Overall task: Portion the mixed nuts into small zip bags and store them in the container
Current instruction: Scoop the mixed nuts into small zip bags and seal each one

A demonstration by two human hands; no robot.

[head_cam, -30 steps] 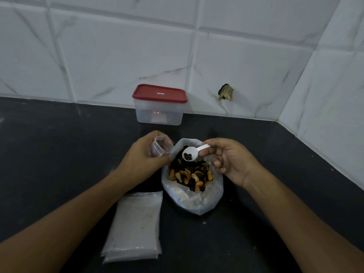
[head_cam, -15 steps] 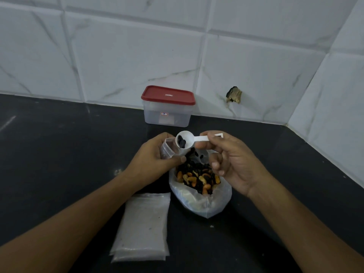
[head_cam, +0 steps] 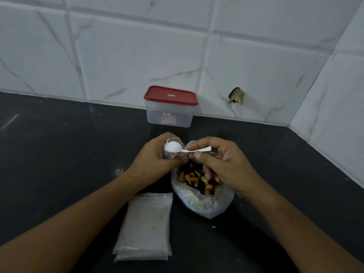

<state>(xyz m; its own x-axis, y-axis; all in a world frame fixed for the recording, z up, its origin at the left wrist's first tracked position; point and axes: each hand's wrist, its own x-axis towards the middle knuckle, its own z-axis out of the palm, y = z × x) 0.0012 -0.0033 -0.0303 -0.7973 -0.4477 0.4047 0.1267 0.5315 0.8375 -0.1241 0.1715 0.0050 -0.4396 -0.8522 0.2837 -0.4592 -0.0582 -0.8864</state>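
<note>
The left hand (head_cam: pixel 155 161) is curled round a small zip bag (head_cam: pixel 171 139), holding its mouth upward. The right hand (head_cam: pixel 224 168) pinches the handle of a white spoon (head_cam: pixel 173 147) between thumb and forefinger. The spoon's bowl is turned face down over the small bag's mouth (the bag's contents are hidden). Just beside them, an open plastic bag (head_cam: pixel 204 205) of mixed nuts (head_cam: pixel 195 180) stands on the dark surface (head_cam: pixel 59 154). A flat stack of zip bags (head_cam: pixel 145 225) lies to its left. The red-lidded container (head_cam: pixel 171 107) sits closed against the tiled wall.
</note>
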